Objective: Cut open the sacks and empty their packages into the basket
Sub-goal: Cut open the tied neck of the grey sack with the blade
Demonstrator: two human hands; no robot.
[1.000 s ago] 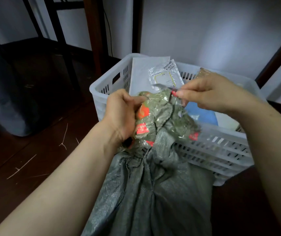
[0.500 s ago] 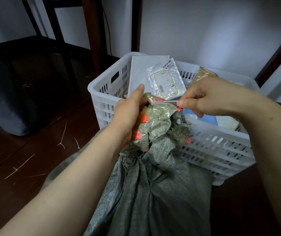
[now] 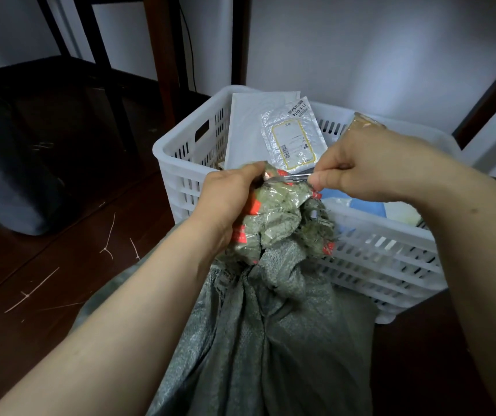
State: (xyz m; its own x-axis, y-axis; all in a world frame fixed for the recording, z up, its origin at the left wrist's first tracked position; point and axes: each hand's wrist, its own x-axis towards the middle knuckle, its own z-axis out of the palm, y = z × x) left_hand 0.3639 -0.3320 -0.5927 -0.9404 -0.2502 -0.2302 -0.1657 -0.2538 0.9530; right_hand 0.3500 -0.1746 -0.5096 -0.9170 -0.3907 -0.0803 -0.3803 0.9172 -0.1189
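Grey woven sack (image 3: pixel 270 340) upright in the near centre, body slumped in folds on the dark wooden floor (image 3: pixel 60 265), top leaning against the near wall of the white slotted basket (image 3: pixel 390 244). Neck (image 3: pixel 276 217) bunched tight, wrapped in clear tape with red print, frayed threads on its right side. Left hand (image 3: pixel 225 199) clenched round that neck from the left, thumb up at the very top. Right hand (image 3: pixel 372 166) pinching a thin metal blade (image 3: pixel 288 177) between thumb and curled fingers, blade held level, tip on the taped top just beside the left thumb. Behind the hands, inside the basket: a white mailer (image 3: pixel 249 130) propped at the far left, a clear pouch (image 3: pixel 293 136) with a yellow-bordered label leaning on it, a brown wrapped package (image 3: pixel 360 123) peeking above the right knuckles, a blue item (image 3: pixel 366 202) lower down on the right. Further out, a dark soft bag (image 3: pixel 6 181) on the floor at far left, dark furniture legs (image 3: pixel 162 55) beyond, pale wall (image 3: pixel 360 55) at the back. Pale scratches (image 3: pixel 108 238) on the floorboards left of the sack.
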